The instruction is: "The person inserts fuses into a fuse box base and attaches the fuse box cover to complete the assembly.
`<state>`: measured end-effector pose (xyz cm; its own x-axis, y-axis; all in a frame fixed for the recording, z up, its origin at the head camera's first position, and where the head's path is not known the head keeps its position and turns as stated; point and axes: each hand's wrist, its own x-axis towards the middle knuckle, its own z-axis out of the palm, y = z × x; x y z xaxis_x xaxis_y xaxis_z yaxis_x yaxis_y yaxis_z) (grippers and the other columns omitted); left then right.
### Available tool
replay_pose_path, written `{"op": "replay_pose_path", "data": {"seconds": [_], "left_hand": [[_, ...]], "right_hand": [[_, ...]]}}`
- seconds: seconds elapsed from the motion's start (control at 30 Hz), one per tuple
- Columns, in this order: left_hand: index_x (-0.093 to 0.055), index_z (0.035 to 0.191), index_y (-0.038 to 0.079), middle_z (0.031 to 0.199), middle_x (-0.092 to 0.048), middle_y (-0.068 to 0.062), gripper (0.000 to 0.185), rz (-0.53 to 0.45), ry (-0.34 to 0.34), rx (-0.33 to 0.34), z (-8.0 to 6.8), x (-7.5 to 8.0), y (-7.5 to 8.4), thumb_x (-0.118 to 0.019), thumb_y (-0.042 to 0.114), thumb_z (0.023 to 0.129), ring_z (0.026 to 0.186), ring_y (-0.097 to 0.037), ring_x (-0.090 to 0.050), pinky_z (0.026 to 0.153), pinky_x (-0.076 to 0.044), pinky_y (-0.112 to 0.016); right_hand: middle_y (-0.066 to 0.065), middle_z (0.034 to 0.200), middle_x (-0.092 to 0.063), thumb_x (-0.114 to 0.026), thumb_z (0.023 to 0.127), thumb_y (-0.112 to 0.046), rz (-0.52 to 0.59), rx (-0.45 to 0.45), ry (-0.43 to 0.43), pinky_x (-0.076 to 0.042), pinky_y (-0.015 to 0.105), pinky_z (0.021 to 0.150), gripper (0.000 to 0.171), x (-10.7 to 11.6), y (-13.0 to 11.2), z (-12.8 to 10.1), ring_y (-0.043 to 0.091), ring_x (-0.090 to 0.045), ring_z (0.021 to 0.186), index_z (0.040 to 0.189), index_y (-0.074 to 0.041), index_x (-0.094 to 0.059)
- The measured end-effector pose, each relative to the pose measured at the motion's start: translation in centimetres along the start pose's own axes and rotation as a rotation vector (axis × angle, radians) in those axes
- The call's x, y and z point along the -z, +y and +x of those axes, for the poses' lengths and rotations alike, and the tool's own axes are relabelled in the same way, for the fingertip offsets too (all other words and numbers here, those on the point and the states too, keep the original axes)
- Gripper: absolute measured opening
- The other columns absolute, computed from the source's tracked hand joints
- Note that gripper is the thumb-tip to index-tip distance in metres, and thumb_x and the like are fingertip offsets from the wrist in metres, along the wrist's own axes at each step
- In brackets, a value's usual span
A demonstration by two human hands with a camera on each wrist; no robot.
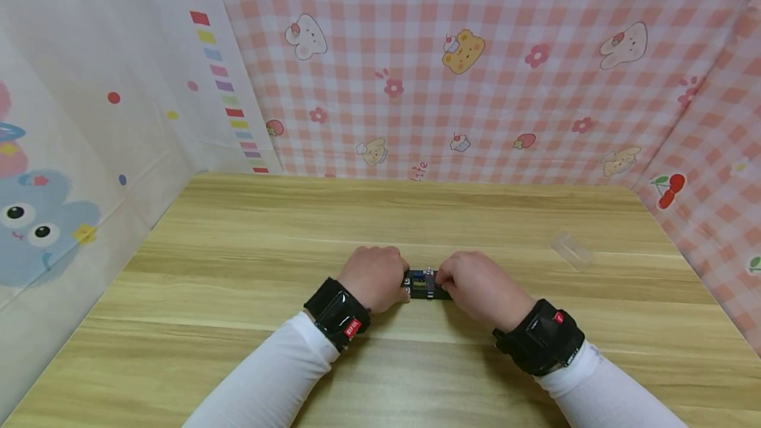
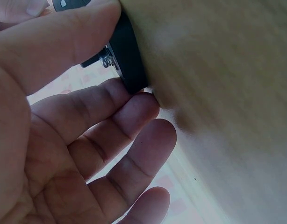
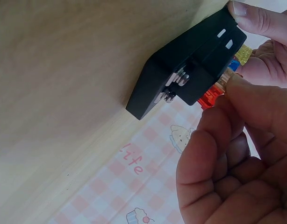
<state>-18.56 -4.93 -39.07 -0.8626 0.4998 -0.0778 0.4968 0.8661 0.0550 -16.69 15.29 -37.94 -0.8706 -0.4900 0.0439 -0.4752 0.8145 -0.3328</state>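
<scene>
A small black fuse box (image 3: 181,58) is tilted in the right wrist view, with metal screw terminals (image 3: 175,86) at its near end. Coloured blade fuses stick out of its top: red (image 3: 210,97), tan (image 3: 222,79), blue (image 3: 234,64) and yellow (image 3: 244,54). My left hand (image 1: 373,279) grips the box's left end between thumb and fingers, just on the table. My right hand (image 1: 483,288) has its thumb and forefinger pinching at the tan fuse, and the fingertips partly cover it. Its other fingers are curled in.
A clear plastic cover (image 1: 573,251) lies on the wooden table (image 1: 267,230) to the right, beyond my right hand. Patterned cloth (image 1: 416,38) hangs behind the table and along both sides.
</scene>
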Motion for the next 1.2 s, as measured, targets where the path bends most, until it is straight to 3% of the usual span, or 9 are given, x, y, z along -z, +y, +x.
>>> {"op": "replay_pose_path", "data": {"seconds": [1.2], "left_hand": [[-0.080, 0.102, 0.019, 0.093, -0.070, 0.003, 0.036, 0.015, 0.006, -0.014, 0.02, -0.03, -0.03, -0.087, 0.048, 0.083, 0.074, -0.014, -0.060, 0.076, -0.051, -0.037]], "right_hand": [[-0.001, 0.088, -0.075, -0.077, 0.092, -0.001, 0.017, -0.027, -0.022, -0.057, 0.033, 0.075, 0.012, 0.14, 0.02, 0.09, 0.008, -0.060, 0.077, 0.089, -0.012, -0.082]]}}
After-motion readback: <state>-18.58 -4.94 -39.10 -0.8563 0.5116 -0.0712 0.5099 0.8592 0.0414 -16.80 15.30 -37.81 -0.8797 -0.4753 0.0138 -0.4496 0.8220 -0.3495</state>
